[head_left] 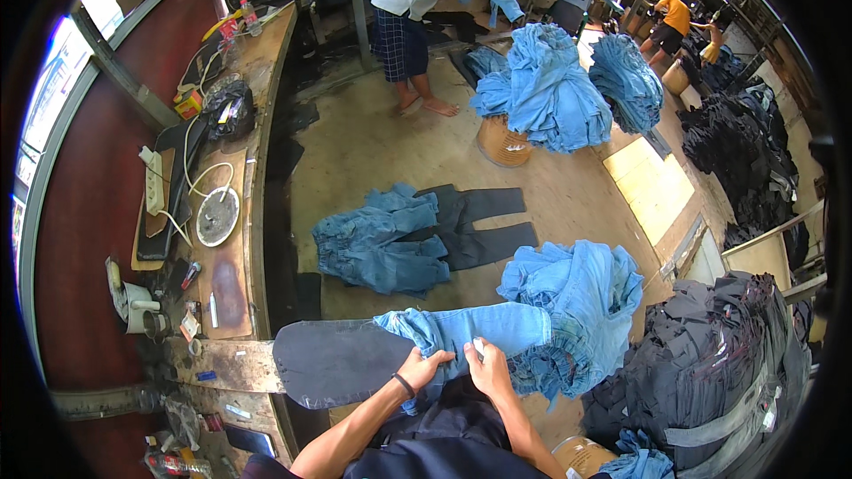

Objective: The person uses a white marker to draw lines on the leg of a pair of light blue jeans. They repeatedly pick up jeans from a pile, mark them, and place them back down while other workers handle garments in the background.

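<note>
1. Centrally, in the lower middle of the frame, a light-blue denim leg [510,326] lies over a dark board [337,364], whose bare, rounded left end reaches the workbench [232,357]. Whether the cloth wraps beneath is hidden.

2. The left hand [422,366] is clamped on bunched denim; the right hand [490,371], just beside it, is closed around a small white piece [479,348] of uncertain kind.

3. Possible faults: an uneven tug at the bunched part could twist or crease the leg; a fold under the right hand could make the white piece skid. At the leg's right end, cloth catching on the denim heap [590,302] could drag garments out of order.

4. Lettering: the yellow box [188,104] and the bottle [252,19], upper left, appear to bear printed surfaces, and a white tag [770,417] shows on the dark garment pile [701,355], lower right. None can be read reliably at this scale.
</note>
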Available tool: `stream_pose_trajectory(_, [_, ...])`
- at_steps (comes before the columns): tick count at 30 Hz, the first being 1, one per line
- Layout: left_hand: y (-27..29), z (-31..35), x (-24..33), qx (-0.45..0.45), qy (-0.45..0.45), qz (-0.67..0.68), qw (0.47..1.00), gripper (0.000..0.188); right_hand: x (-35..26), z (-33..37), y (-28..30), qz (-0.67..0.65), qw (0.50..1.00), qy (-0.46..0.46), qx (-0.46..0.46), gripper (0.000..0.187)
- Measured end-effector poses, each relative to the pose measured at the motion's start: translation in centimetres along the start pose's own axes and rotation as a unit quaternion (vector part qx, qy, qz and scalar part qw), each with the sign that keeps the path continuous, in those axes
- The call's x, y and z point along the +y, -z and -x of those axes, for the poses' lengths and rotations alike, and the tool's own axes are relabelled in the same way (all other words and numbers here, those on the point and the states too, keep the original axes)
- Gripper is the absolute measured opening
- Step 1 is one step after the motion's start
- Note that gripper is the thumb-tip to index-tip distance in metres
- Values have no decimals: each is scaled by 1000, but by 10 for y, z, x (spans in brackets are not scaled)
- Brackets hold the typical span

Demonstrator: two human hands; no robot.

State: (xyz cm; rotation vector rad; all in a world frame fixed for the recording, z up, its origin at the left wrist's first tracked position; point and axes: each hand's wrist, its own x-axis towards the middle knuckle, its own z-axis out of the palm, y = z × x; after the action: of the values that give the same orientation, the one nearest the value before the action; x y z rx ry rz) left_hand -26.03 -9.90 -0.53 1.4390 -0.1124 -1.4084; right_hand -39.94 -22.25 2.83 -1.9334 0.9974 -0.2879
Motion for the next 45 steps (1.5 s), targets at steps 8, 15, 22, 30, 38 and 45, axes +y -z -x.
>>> stream_pose_trajectory(8, [-15,-6,8,46,-88,-98,990,19,3,5,-6,-38,999,11,28,39])
stream_pose_trajectory(15, [3,13,3,3,-39,26,999,18,25,3,-12,-111,993,21,35,39])
stream_pose_trajectory(22, [8,8,7,-10,36,47,998,20,38,5,-17,-206,977,-43,11,39])
stream_pose_trajectory(30, [7,17,7,-1,-1,28,1000,23,23,1,-7,-181,983,-31,12,37])
stream_pose_trajectory(38, [14,14,3,-48,-62,1,997,16,-8,12,9,-85,996,-9,-24,27])
stream_pose_trajectory(45, [2,10,-1,-18,-108,4,994,13,-12,2,12,-44,990,-41,-129,25])
